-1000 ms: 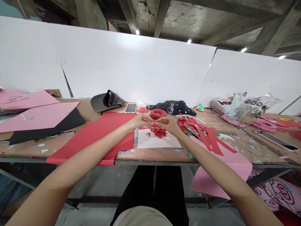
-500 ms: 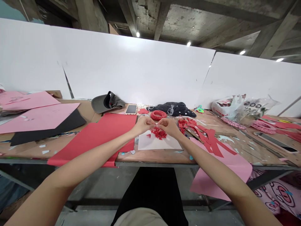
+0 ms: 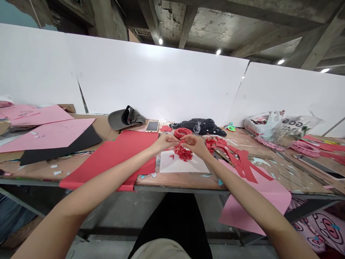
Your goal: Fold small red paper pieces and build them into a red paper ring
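Red paper triangles (image 3: 183, 154) are lying heaped on a white board (image 3: 185, 167) at lower centre; the left hand (image 3: 164, 142) and right hand (image 3: 194, 143) are pinching just above them, anything grasped too small to tell, staying low so scraps aren't scattering.

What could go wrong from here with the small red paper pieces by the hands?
The left hand and right hand work just above a loose pile of red paper pieces on a white sheet, so one slip could scatter them. The red paper coil just beyond the hands might also get bumped.
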### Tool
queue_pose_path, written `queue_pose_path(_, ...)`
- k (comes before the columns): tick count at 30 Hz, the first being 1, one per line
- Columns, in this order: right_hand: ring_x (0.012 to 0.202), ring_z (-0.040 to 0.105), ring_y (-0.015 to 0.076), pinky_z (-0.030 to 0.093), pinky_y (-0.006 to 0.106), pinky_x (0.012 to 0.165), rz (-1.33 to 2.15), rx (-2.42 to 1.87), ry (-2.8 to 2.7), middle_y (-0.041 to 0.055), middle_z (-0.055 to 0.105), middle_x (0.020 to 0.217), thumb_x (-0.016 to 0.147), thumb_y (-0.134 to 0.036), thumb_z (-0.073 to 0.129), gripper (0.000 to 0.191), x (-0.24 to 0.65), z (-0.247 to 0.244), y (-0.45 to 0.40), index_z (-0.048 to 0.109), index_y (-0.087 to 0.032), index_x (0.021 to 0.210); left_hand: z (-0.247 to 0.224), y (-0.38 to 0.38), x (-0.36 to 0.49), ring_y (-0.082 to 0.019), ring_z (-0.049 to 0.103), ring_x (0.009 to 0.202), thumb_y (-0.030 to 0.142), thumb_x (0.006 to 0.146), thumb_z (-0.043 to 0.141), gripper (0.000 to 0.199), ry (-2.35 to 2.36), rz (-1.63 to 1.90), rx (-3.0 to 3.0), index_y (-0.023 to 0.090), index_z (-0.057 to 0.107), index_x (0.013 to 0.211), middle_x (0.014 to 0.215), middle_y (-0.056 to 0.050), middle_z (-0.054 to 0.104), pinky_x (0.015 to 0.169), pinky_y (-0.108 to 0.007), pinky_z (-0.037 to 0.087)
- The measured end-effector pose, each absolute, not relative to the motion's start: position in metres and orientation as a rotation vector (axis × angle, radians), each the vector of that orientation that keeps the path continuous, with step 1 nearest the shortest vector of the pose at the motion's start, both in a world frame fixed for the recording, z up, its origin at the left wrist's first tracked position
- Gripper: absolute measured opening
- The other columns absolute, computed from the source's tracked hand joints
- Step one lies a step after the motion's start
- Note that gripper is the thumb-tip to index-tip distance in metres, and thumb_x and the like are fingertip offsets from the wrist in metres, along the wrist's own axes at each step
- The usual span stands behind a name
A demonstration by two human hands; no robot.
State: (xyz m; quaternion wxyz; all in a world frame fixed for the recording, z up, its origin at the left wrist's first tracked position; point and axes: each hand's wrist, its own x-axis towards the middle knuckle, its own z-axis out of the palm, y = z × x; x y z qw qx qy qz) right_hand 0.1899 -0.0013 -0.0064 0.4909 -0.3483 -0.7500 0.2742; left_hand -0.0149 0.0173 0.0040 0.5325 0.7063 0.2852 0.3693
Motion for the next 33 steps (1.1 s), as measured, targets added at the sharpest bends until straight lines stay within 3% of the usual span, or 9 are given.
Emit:
queue_pose_path(5, 0.075, 0.067, 0.0177, 0.056, 0.034, 0.073, 0.449, -0.818, -1.813, 0.0054, 0.071, 0.082, 0.076, -0.034, 0.074, 0.02, 0.187, -0.007, -0.007, 0.068, -0.018, 0.087, 0.004, 0.016, -0.014, -0.017, 0.071, 0.072, 0.038, 0.063, 0.084, 0.034, 0.758, 0.814, 1.628, 0.013, 0.073, 0.082, 0.079, -0.007, 0.073, 0.07, -0.028, 0.058)
queue_pose_path(8, 0.078, 0.066, 0.0179, 0.055, 0.035, 0.076, 0.185, -0.695, -1.924, 0.0053, 0.071, 0.083, 0.084, -0.029, 0.066, 0.01, 0.187, -0.006, -0.011, 0.069, -0.02, 0.082, 0.006, 0.015, -0.015, -0.021, 0.073, 0.078, 0.035, 0.06, 0.086, 0.037, 0.733, 0.759, 1.511, 0.012, 0.073, 0.086, 0.084, -0.01, 0.075, 0.078, -0.032, 0.059)
queue_pose_path(12, 0.088, 0.066, 0.0185, 0.055, 0.036, 0.082, 0.018, -0.509, -2.05, 0.0064, 0.071, 0.093, 0.09, -0.022, 0.058, 0.016, 0.187, -0.004, -0.01, 0.073, -0.023, 0.087, 0.012, 0.013, -0.018, -0.021, 0.073, 0.084, 0.024, 0.064, 0.085, 0.031, 0.653, 0.773, 1.359, 0.011, 0.073, 0.088, 0.091, -0.011, 0.076, 0.087, -0.031, 0.057)
queue_pose_path(16, 0.09, 0.067, 0.0189, 0.056, 0.037, 0.082, -0.055, -0.481, -2.053, 0.0065, 0.071, 0.095, 0.092, -0.02, 0.055, 0.02, 0.189, -0.003, -0.008, 0.074, -0.025, 0.094, 0.016, 0.013, -0.02, -0.02, 0.074, 0.084, 0.024, 0.073, 0.079, 0.023, 0.687, 0.765, 1.279, 0.01, 0.072, 0.09, 0.092, -0.012, 0.075, 0.088, -0.03, 0.058)
queue_pose_path(21, 0.095, 0.066, 0.0196, 0.055, 0.039, 0.085, 0.004, -0.472, -2.088, 0.0073, 0.07, 0.1, 0.094, -0.019, 0.051, 0.024, 0.191, -0.003, -0.008, 0.074, -0.025, 0.097, 0.012, 0.017, -0.024, -0.019, 0.073, 0.087, 0.018, 0.064, 0.085, 0.031, 0.616, 0.759, 1.307, 0.012, 0.073, 0.092, 0.094, -0.01, 0.076, 0.092, -0.03, 0.056)
queue_pose_path(25, 0.097, 0.066, 0.0209, 0.055, 0.04, 0.088, 0.157, -0.592, -2.024, 0.008, 0.07, 0.102, 0.092, -0.029, 0.056, 0.019, 0.189, -0.003, -0.009, 0.074, -0.024, 0.097, 0.012, 0.016, -0.025, -0.019, 0.073, 0.086, 0.019, 0.061, 0.087, 0.035, 0.66, 0.796, 1.352, 0.011, 0.073, 0.092, 0.092, -0.009, 0.076, 0.092, -0.032, 0.056)
queue_pose_path(28, 0.089, 0.067, 0.0204, 0.057, 0.037, 0.079, 0.369, -0.763, -1.906, 0.0078, 0.071, 0.098, 0.088, -0.038, 0.061, 0.022, 0.187, -0.004, -0.007, 0.073, -0.022, 0.097, 0.013, 0.013, -0.022, -0.021, 0.073, 0.085, 0.022, 0.062, 0.086, 0.039, 0.719, 0.825, 1.463, 0.011, 0.07, 0.097, 0.088, -0.01, 0.076, 0.087, -0.034, 0.058)
queue_pose_path(33, 0.073, 0.066, 0.0186, 0.055, 0.032, 0.069, 0.572, -0.919, -1.943, 0.0049, 0.073, 0.081, 0.08, -0.041, 0.068, 0.022, 0.187, -0.007, -0.002, 0.073, -0.02, 0.081, 0.011, 0.011, -0.017, -0.023, 0.073, 0.076, 0.027, 0.062, 0.086, 0.054, 0.731, 0.77, 1.618, 0.012, 0.063, 0.109, 0.082, -0.01, 0.075, 0.074, -0.035, 0.058)
